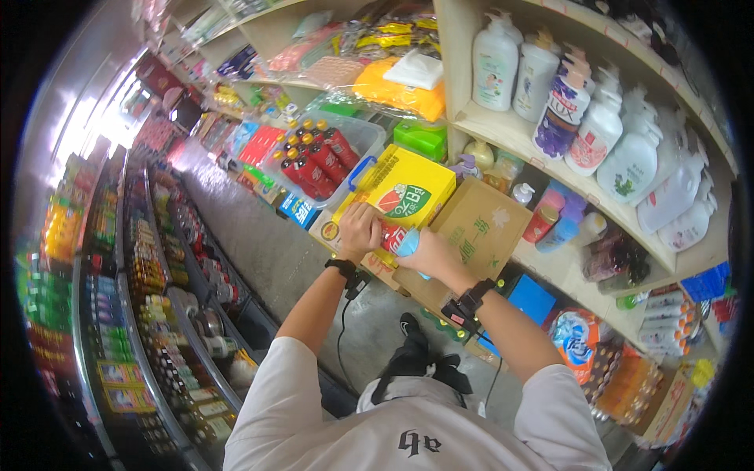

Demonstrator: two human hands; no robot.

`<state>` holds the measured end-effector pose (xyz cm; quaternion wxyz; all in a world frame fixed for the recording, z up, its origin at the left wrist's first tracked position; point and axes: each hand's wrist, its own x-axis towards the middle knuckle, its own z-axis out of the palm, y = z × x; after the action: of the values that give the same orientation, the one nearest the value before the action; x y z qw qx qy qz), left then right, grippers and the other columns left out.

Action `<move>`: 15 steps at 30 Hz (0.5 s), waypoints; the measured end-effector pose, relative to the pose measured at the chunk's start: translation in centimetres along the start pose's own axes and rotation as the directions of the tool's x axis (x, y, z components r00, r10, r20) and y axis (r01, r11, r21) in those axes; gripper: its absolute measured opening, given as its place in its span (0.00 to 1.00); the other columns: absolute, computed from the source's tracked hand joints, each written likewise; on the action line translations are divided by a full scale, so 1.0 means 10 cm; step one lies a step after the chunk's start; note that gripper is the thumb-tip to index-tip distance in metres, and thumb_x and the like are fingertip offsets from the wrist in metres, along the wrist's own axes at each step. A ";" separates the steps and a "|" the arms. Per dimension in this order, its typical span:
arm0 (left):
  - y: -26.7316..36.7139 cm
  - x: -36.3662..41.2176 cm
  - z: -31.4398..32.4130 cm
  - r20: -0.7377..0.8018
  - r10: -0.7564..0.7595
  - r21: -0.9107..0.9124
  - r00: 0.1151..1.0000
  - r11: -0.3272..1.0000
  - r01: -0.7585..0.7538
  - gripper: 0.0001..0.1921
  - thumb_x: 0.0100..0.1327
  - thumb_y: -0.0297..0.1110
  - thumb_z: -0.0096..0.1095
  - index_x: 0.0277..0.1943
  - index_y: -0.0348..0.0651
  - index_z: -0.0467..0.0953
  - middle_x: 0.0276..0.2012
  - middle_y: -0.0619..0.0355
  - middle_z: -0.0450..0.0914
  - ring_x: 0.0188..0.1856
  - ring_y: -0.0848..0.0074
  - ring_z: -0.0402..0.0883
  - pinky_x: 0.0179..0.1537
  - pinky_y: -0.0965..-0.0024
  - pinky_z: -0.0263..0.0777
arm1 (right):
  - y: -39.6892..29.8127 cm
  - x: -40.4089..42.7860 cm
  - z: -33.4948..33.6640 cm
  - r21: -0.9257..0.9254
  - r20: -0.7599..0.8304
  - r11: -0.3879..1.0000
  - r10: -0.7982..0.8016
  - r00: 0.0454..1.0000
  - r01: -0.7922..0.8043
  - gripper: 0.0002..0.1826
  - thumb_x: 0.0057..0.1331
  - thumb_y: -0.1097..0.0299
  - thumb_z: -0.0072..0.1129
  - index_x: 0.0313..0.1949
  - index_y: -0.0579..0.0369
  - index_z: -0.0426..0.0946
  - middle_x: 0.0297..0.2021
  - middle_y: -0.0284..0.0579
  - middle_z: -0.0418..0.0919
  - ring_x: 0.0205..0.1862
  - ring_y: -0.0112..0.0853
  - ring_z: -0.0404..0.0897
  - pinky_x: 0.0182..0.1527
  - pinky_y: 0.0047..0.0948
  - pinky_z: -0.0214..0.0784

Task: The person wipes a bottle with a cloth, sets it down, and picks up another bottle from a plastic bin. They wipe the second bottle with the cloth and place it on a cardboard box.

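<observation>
My left hand [359, 231] is closed around one end of a red bottle [393, 235], above the near edge of a yellow carton [412, 182]. At the bottle's other end, my right hand [433, 256] grips a light blue cloth [408, 242] pressed against it. My palms hide both ends of the bottle. Several red bottles with yellow caps [315, 159] stand in a clear plastic bin [368, 138] beyond my left hand. A brown cardboard box [483, 226] lies beside the yellow carton, to the right of it.
Wooden shelves [500, 126] with white pump bottles [495, 65] rise at the right. A green package [420, 139] sits behind the yellow carton. Store shelving [123, 294] full of bottles runs along the left, across a grey floor aisle [259, 253]. A blue box [530, 299] lies low at the right.
</observation>
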<state>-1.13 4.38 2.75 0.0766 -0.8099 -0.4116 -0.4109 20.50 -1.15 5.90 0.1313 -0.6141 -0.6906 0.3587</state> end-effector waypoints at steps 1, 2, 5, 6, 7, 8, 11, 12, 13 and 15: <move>0.01 -0.05 0.01 -0.021 -0.010 0.017 1.000 1.000 0.011 0.03 0.56 0.28 0.57 0.30 0.40 0.76 0.28 0.50 0.76 0.33 0.54 0.76 0.37 0.56 0.70 | 0.00 0.01 -0.02 0.006 -0.007 1.000 -0.013 1.000 0.013 0.41 0.49 0.38 0.75 0.51 0.60 0.81 0.45 0.61 0.87 0.47 0.54 0.88 0.51 0.47 0.81; 0.01 -0.08 0.02 -0.026 -0.003 0.037 1.000 0.999 0.004 0.03 0.56 0.29 0.58 0.29 0.40 0.75 0.28 0.50 0.76 0.33 0.54 0.76 0.38 0.56 0.70 | 0.01 0.01 -0.01 -0.012 -0.004 1.000 -0.018 1.000 0.018 0.39 0.48 0.40 0.76 0.50 0.60 0.82 0.45 0.61 0.87 0.49 0.53 0.87 0.52 0.47 0.80; 0.04 -0.12 0.01 -0.034 -0.025 0.077 0.999 0.997 0.028 0.06 0.55 0.32 0.59 0.28 0.40 0.73 0.28 0.49 0.75 0.34 0.54 0.77 0.39 0.55 0.71 | 0.04 0.01 -0.06 -0.030 0.021 0.999 -0.039 0.999 0.040 0.38 0.48 0.41 0.77 0.49 0.61 0.82 0.46 0.61 0.87 0.50 0.53 0.87 0.52 0.47 0.80; 0.03 -0.14 0.00 -0.024 -0.022 0.086 0.999 0.996 0.024 0.06 0.55 0.32 0.59 0.28 0.41 0.73 0.27 0.50 0.75 0.34 0.54 0.77 0.39 0.56 0.71 | 0.07 0.04 -0.01 0.016 0.018 0.998 -0.056 0.998 0.056 0.38 0.48 0.41 0.78 0.49 0.61 0.83 0.45 0.61 0.88 0.49 0.53 0.87 0.51 0.47 0.80; 0.06 -0.12 0.04 -0.010 -0.010 0.073 1.000 0.997 0.011 0.06 0.55 0.33 0.59 0.28 0.41 0.73 0.27 0.50 0.74 0.35 0.55 0.77 0.40 0.56 0.71 | 0.18 0.08 0.02 0.004 0.014 0.998 -0.061 0.998 0.060 0.38 0.48 0.41 0.78 0.49 0.61 0.83 0.45 0.61 0.88 0.49 0.53 0.87 0.51 0.47 0.80; 0.09 -0.10 0.08 -0.014 -0.009 0.072 1.000 0.997 0.010 0.06 0.55 0.34 0.59 0.28 0.42 0.73 0.27 0.52 0.75 0.35 0.56 0.77 0.40 0.57 0.71 | 0.29 0.14 0.05 0.048 0.015 0.996 -0.070 0.997 0.069 0.39 0.48 0.41 0.78 0.49 0.60 0.83 0.45 0.60 0.88 0.48 0.53 0.87 0.51 0.47 0.80; 0.07 -0.08 0.05 -0.027 0.021 0.014 0.999 1.000 -0.021 0.03 0.56 0.30 0.57 0.29 0.42 0.74 0.28 0.50 0.76 0.34 0.55 0.76 0.39 0.57 0.71 | 0.25 0.15 0.11 0.110 0.032 0.992 -0.063 0.998 0.059 0.39 0.47 0.41 0.79 0.50 0.60 0.83 0.45 0.60 0.87 0.48 0.54 0.87 0.50 0.48 0.80; 0.05 -0.07 0.03 -0.028 0.030 0.005 0.999 1.000 -0.030 0.03 0.54 0.30 0.58 0.29 0.42 0.74 0.29 0.50 0.77 0.34 0.55 0.77 0.39 0.57 0.72 | 0.23 0.13 0.12 0.127 0.046 0.991 -0.045 0.998 0.039 0.40 0.47 0.40 0.79 0.50 0.60 0.82 0.46 0.60 0.87 0.48 0.54 0.87 0.50 0.48 0.80; 0.03 -0.05 0.03 -0.034 0.024 -0.004 0.999 1.000 -0.025 0.03 0.54 0.30 0.58 0.29 0.42 0.74 0.29 0.50 0.77 0.34 0.55 0.77 0.39 0.57 0.72 | 0.22 0.12 0.13 0.117 0.047 0.993 -0.039 0.998 0.033 0.40 0.47 0.40 0.79 0.50 0.60 0.82 0.46 0.60 0.87 0.48 0.54 0.87 0.50 0.48 0.80; -0.03 -0.05 0.02 -0.011 0.047 -0.022 0.999 0.999 -0.047 0.03 0.52 0.30 0.59 0.29 0.42 0.75 0.29 0.51 0.77 0.34 0.56 0.78 0.39 0.58 0.72 | 0.17 0.09 0.18 0.128 -0.039 0.991 -0.023 0.999 0.028 0.40 0.47 0.40 0.79 0.50 0.60 0.82 0.44 0.60 0.87 0.47 0.54 0.87 0.49 0.49 0.80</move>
<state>-1.35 4.38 2.17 0.0793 -0.8180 -0.3875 -0.4177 20.47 -0.93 3.23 0.1883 -0.6022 -0.6713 0.3890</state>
